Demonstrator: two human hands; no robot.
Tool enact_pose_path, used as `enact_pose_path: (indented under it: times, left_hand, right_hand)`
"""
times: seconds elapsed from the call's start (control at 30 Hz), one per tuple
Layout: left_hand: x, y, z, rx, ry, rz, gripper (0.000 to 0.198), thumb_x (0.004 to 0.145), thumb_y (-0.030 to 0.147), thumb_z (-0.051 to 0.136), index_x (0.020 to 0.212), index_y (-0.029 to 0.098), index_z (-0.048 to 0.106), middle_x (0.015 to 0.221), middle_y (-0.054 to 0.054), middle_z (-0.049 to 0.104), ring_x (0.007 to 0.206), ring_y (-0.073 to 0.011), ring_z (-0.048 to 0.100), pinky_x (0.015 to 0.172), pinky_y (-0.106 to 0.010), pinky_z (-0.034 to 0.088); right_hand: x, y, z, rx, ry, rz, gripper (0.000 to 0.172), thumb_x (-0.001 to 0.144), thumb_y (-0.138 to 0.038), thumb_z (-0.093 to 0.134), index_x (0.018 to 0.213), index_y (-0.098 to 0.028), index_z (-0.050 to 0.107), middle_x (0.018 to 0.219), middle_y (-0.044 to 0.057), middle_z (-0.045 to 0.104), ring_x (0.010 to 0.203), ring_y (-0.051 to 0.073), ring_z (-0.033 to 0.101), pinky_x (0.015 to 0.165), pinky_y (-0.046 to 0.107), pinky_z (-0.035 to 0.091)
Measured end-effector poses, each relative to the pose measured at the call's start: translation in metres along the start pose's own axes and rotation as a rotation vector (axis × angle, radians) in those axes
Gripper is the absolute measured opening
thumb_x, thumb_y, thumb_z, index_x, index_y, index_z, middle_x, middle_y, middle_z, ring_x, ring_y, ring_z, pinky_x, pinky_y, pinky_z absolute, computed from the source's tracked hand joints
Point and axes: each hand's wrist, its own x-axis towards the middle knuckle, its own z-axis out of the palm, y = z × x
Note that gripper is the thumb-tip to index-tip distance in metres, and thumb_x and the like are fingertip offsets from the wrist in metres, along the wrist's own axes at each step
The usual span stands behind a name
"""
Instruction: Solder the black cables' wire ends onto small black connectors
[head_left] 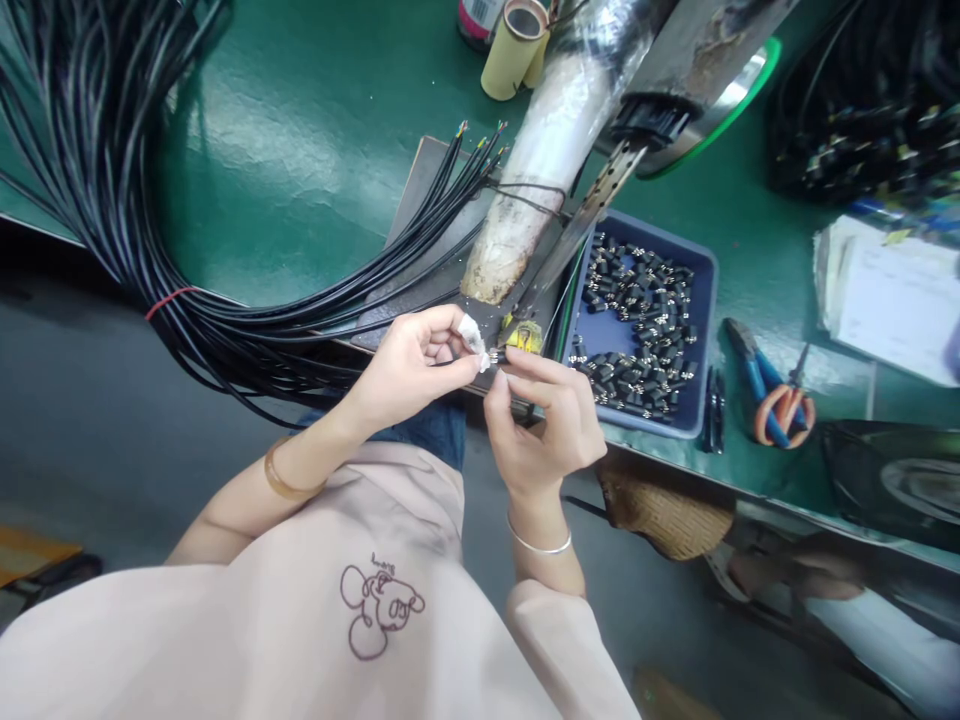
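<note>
My left hand (420, 362), with white wrapping on its fingertips, is closed at the table edge. Between its fingertips and those of my right hand (544, 410) is a small metallic connector (496, 356). The right thumb and fingers are pinched at the connector's right side. Just behind the hands lies a yellow sponge (525, 337), under the tip of a metal soldering tool (574, 225). Black cables (300, 312) in a large bundle come from the left, their stripped ends resting on a grey board (427, 170). What else the left fingers cover is hidden.
A blue-grey tray (709, 300) of black connectors stands right of the hands. Pliers (757, 370), scissors (786, 410) and papers (892, 300) lie farther right. A foil-wrapped duct (532, 190) hangs down above the board. Another person's arm (877, 620) shows at lower right.
</note>
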Motion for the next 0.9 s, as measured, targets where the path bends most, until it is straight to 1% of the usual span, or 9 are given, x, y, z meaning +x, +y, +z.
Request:
enact_pose_path:
  times: [0.17, 0.23, 0.3, 0.37, 0.4, 0.47, 0.57, 0.7, 0.9]
  left_hand:
    - [0.000, 0.000, 0.001, -0.040, -0.004, -0.013, 0.018, 0.061, 0.011, 0.075, 0.070, 0.015, 0.060, 0.063, 0.006, 0.058, 0.055, -0.0030, 0.048, 0.054, -0.014, 0.041]
    - [0.000, 0.001, 0.002, -0.049, 0.001, -0.024, 0.018, 0.061, 0.011, 0.075, 0.069, 0.015, 0.059, 0.061, 0.006, 0.057, 0.053, -0.0027, 0.047, 0.053, -0.015, 0.040]
    - [0.001, 0.001, 0.002, -0.058, 0.012, -0.036, 0.019, 0.060, 0.010, 0.075, 0.068, 0.015, 0.059, 0.061, 0.006, 0.057, 0.054, -0.0029, 0.048, 0.054, -0.015, 0.041]
    - [0.002, 0.002, 0.002, -0.072, 0.018, -0.043, 0.020, 0.060, 0.010, 0.076, 0.069, 0.014, 0.059, 0.061, 0.006, 0.059, 0.055, -0.0034, 0.050, 0.056, -0.015, 0.043]
    - [0.002, 0.002, 0.002, -0.079, 0.017, -0.044, 0.020, 0.060, 0.010, 0.076, 0.069, 0.014, 0.059, 0.061, 0.006, 0.059, 0.056, -0.0036, 0.050, 0.056, -0.015, 0.043]
    - [0.003, 0.002, 0.002, -0.086, 0.013, -0.043, 0.021, 0.060, 0.010, 0.077, 0.069, 0.015, 0.059, 0.061, 0.006, 0.059, 0.055, -0.0039, 0.051, 0.056, -0.015, 0.043]
    - [0.004, 0.001, 0.003, -0.081, 0.008, -0.038, 0.023, 0.061, 0.011, 0.079, 0.070, 0.015, 0.058, 0.061, 0.005, 0.059, 0.055, -0.0042, 0.051, 0.055, -0.016, 0.042]
    - [0.006, 0.001, 0.004, -0.092, 0.015, -0.031, 0.025, 0.060, 0.012, 0.081, 0.069, 0.015, 0.058, 0.062, 0.005, 0.058, 0.055, -0.0037, 0.050, 0.054, -0.015, 0.041]
    - [0.007, 0.003, 0.004, -0.108, 0.025, -0.020, 0.027, 0.060, 0.012, 0.084, 0.070, 0.014, 0.059, 0.063, 0.006, 0.059, 0.056, -0.0037, 0.051, 0.054, -0.014, 0.042]
  right_hand:
    - [-0.003, 0.004, -0.004, 0.099, 0.024, 0.081, 0.013, 0.091, -0.009, 0.068, 0.094, -0.021, 0.064, 0.091, 0.002, 0.080, 0.080, 0.015, 0.078, 0.069, 0.026, 0.064]
    - [-0.001, 0.008, -0.007, 0.178, 0.136, 0.086, 0.008, 0.095, -0.012, 0.064, 0.095, -0.019, 0.067, 0.074, -0.002, 0.073, 0.061, 0.012, 0.072, 0.054, 0.023, 0.057]
    - [0.001, 0.011, -0.011, 0.213, 0.328, 0.004, 0.005, 0.095, -0.018, 0.065, 0.094, -0.019, 0.070, 0.058, -0.008, 0.059, 0.040, 0.007, 0.052, 0.039, 0.021, 0.044]
    - [0.004, 0.014, -0.012, 0.228, 0.486, -0.056, 0.008, 0.094, -0.023, 0.069, 0.101, -0.021, 0.072, 0.056, -0.010, 0.051, 0.033, 0.005, 0.038, 0.033, 0.021, 0.035]
    - [0.004, 0.014, -0.012, 0.233, 0.514, -0.044, 0.014, 0.094, -0.022, 0.069, 0.107, -0.022, 0.071, 0.059, -0.010, 0.053, 0.033, 0.005, 0.038, 0.032, 0.021, 0.034]
    - [0.003, 0.013, -0.010, 0.229, 0.467, 0.047, 0.023, 0.094, -0.017, 0.067, 0.115, -0.024, 0.068, 0.067, -0.008, 0.064, 0.038, 0.007, 0.053, 0.034, 0.020, 0.043]
    - [-0.003, 0.011, -0.006, 0.171, 0.262, 0.146, 0.022, 0.090, -0.010, 0.070, 0.108, -0.023, 0.067, 0.081, -0.004, 0.076, 0.062, 0.014, 0.075, 0.060, 0.026, 0.065]
    - [-0.004, 0.009, -0.002, 0.048, 0.046, 0.086, 0.016, 0.087, -0.009, 0.074, 0.092, -0.022, 0.065, 0.093, 0.001, 0.079, 0.085, 0.017, 0.079, 0.076, 0.028, 0.066]
    - [0.002, 0.007, 0.003, 0.009, 0.018, 0.065, 0.014, 0.090, -0.012, 0.070, 0.088, -0.022, 0.062, 0.097, 0.003, 0.078, 0.089, 0.016, 0.077, 0.076, 0.030, 0.065]
